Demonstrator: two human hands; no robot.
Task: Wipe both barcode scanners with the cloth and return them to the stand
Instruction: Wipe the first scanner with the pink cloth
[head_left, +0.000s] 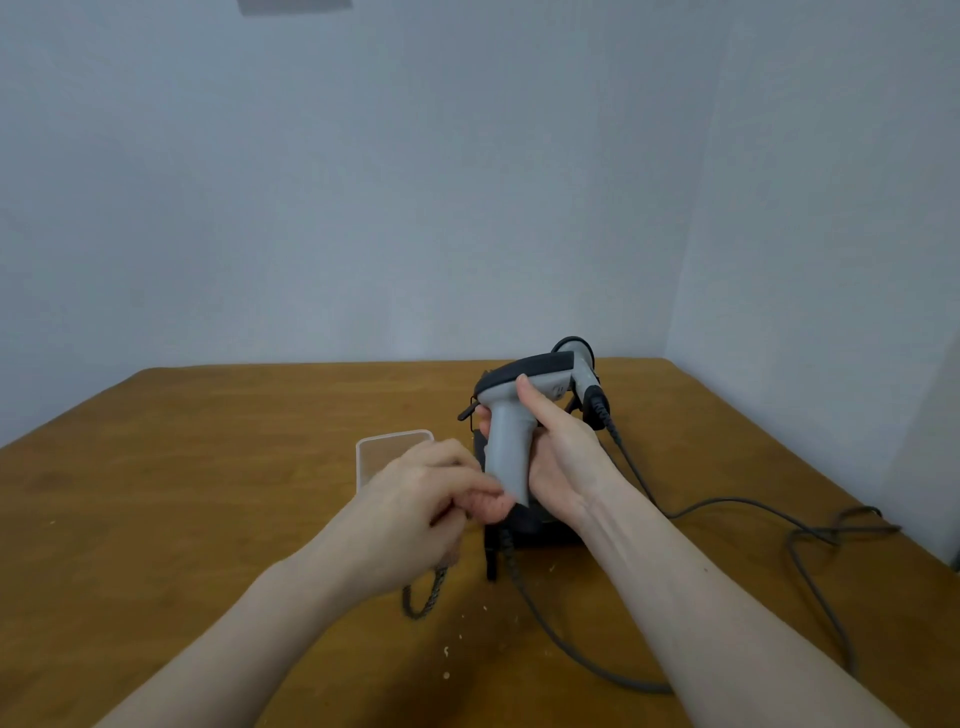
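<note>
My right hand (558, 447) grips a grey barcode scanner (511, 415) with a black top, holding it upright above the black stand (540, 527). My left hand (421, 509) is curled at the base of the scanner's handle, and a loop of dark cable (423, 597) hangs from under its fingers. A second grey scanner (582, 353) sits behind the first, mostly hidden by it, with its coiled cable (602, 415) running down to the right. No cloth is in view.
A clear plastic container (387, 449) stands just left of the stand, partly behind my left hand. Grey cables (810, 540) trail across the right side of the wooden table (208, 467). Small crumbs (447, 652) lie near the front. Walls close off the back and right.
</note>
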